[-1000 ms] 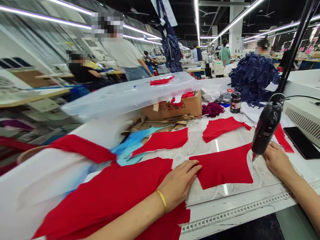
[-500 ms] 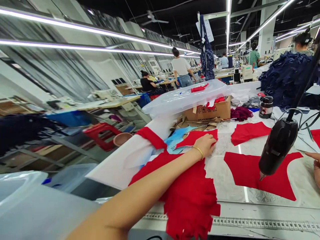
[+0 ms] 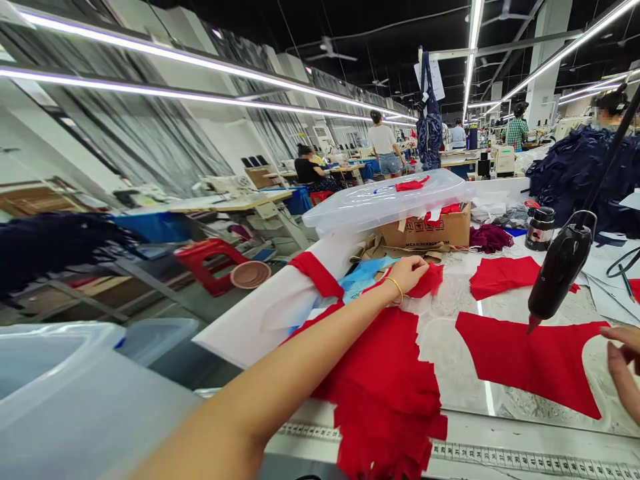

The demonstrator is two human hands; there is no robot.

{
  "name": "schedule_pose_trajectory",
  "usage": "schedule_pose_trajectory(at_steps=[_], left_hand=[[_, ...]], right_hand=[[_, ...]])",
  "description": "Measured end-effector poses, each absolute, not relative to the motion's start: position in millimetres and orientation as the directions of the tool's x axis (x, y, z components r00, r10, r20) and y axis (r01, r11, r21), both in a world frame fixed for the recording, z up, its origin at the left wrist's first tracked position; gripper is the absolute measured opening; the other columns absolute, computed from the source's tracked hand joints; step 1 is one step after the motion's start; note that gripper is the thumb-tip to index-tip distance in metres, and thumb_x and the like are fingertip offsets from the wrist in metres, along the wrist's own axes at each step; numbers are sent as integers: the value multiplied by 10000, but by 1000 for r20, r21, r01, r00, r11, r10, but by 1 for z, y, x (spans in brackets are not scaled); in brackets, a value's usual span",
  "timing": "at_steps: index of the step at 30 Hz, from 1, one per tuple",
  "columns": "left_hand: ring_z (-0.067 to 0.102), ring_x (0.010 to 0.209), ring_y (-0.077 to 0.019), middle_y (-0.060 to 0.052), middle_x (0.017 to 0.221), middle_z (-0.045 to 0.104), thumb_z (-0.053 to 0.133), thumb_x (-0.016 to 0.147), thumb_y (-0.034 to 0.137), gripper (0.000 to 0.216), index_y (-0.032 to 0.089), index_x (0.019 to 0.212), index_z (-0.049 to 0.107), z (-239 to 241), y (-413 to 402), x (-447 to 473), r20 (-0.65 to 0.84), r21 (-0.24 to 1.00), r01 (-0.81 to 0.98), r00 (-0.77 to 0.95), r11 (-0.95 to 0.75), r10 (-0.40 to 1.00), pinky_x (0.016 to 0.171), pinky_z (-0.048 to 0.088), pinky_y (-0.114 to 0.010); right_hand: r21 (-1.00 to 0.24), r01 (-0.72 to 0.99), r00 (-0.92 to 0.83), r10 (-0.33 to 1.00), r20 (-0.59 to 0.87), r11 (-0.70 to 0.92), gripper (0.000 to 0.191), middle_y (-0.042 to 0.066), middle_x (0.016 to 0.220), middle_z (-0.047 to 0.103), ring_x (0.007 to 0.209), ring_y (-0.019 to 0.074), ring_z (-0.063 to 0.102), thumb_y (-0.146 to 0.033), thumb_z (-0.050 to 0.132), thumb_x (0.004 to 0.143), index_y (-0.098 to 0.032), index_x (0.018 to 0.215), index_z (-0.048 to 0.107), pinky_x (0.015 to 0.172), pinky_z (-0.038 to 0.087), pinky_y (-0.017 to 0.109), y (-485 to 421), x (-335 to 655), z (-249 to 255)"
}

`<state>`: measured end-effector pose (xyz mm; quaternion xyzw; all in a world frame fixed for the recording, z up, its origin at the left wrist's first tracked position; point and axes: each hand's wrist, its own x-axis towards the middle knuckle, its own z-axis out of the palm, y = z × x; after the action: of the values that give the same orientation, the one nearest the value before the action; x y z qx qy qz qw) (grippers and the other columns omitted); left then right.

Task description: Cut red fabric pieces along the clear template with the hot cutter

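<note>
My left hand (image 3: 411, 272), with a gold bangle at the wrist, pinches a red fabric piece (image 3: 429, 283) at the back of the table. Under my forearm lies a large stack of red cut pieces (image 3: 380, 387), its ragged edges hanging over the table's front. At the right edge, my right hand (image 3: 624, 363) has its fingers apart, the index fingertip at the corner of a flat red piece (image 3: 510, 347). Above that piece hangs a black handheld tool (image 3: 560, 270) with a pointed tip. Another red piece (image 3: 503, 277) lies behind it.
A tape measure (image 3: 525, 460) runs along the front edge. Farther back are a cardboard box (image 3: 430, 233), a clear plastic lid (image 3: 385, 200), a dark jar (image 3: 540, 229) and a navy fabric heap (image 3: 570, 167). Clear bins (image 3: 75, 400) stand left. Several people are in the background.
My left hand has closed on the red piece and bunched it up, lifting its edge. More of my right hand has come into view by the flat piece. The whole view has shifted slightly.
</note>
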<state>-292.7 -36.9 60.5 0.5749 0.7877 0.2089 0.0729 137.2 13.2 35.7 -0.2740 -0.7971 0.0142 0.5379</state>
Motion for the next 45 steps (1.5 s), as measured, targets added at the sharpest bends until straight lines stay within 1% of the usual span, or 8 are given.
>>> schedule_pose_trajectory(at_steps=[2, 4, 7, 10, 19, 32, 37, 45], left_hand=[[676, 1023, -237, -82, 1210, 659, 643, 1004, 374, 305, 161, 1223, 636, 64, -41, -290, 138, 474, 849, -334, 234, 932, 876, 589, -432], [678, 1013, -233, -81, 1198, 663, 643, 1005, 374, 301, 159, 1215, 638, 65, -43, -286, 143, 528, 823, -330, 210, 933, 869, 590, -427], [682, 996, -229, -76, 1177, 670, 642, 1005, 376, 292, 156, 1198, 644, 66, -46, -279, 142, 595, 786, -309, 168, 941, 860, 592, -420], [684, 988, -228, -72, 1161, 674, 644, 1004, 378, 288, 152, 1181, 650, 66, -48, -272, 141, 640, 757, -281, 129, 949, 855, 593, -417], [686, 963, -217, -65, 1121, 683, 645, 1004, 375, 267, 148, 1145, 659, 62, -53, -265, 147, 689, 723, -204, 48, 968, 852, 590, -413], [670, 871, -215, -31, 872, 701, 597, 996, 457, 343, 162, 863, 710, 70, -63, -255, 292, 528, 848, -227, 41, 929, 821, 533, -362], [630, 991, -275, -63, 937, 706, 815, 792, 454, 258, 211, 843, 746, 70, -67, -257, 317, 412, 908, -215, 70, 924, 890, 489, -377], [657, 945, -216, -60, 1008, 693, 751, 894, 457, 313, 157, 977, 712, 61, -65, -276, 232, 351, 930, -202, 112, 952, 860, 544, -400]], right_hand=[[-194, 348, -343, 318, 884, 917, 139, 43, 825, 716, 552, 129, 605, -196, 606, 919, -258, 1022, 676, 475, 480, 260, -6, 108, 46], [-194, 245, -398, 281, 873, 950, 146, 39, 852, 726, 585, 114, 633, -184, 575, 939, -237, 1042, 664, 515, 498, 229, -19, 76, 50], [-369, 167, -497, 401, 770, 915, 128, 11, 811, 718, 635, 108, 655, -224, 556, 957, -231, 934, 682, 563, 494, 210, -23, 30, 47], [-637, 241, -555, 642, 529, 732, 153, 16, 832, 728, 632, 143, 636, -318, 591, 899, -235, 850, 710, 585, 480, 262, -13, -13, 38], [-731, 254, -496, 734, 463, 633, 270, 50, 894, 706, 619, 153, 595, -375, 581, 878, -225, 995, 772, 659, 501, 312, 18, -81, 33], [-773, 174, -399, 761, 512, 611, 208, 24, 805, 651, 598, 143, 547, -392, 604, 828, -227, 716, 660, 634, 450, 296, 17, -91, 38], [-810, 131, -366, 787, 497, 572, 174, 8, 766, 635, 567, 126, 508, -377, 646, 761, -228, 675, 677, 613, 441, 284, 15, -92, 46], [-853, 60, -314, 821, 477, 519, 246, 5, 735, 654, 534, 124, 501, -460, 665, 720, -233, 626, 678, 583, 433, 290, 13, -89, 55]])
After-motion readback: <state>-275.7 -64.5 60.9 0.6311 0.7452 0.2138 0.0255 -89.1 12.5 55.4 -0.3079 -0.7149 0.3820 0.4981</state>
